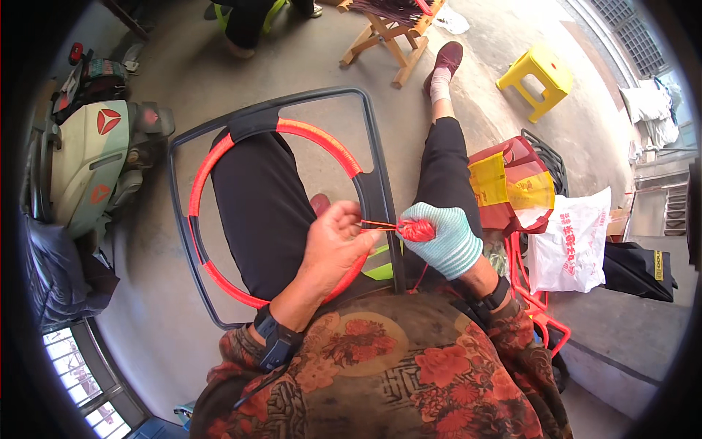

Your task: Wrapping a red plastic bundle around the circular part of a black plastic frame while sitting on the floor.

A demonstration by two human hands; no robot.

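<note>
A black frame (371, 117) with rounded corners lies across my lap, carrying a ring (319, 139) partly wrapped in red-orange cord. Bare, my left hand (334, 241) pinches the orange cord strands (379, 225) at the frame's right side. My right hand (444, 240), in a light-blue striped glove, is closed around a small bundle of red cord (417, 230). The strands run taut between both hands. Parts of the ring's lower right are hidden behind my left hand and forearm.
At left stands a white scooter (88, 157). A yellow stool (539, 79) is at far right, with a wooden folding stool (387, 44) at the top near another person's leg (245, 29). Right of my leg are a red-yellow bag (512, 183) and a white plastic bag (570, 241).
</note>
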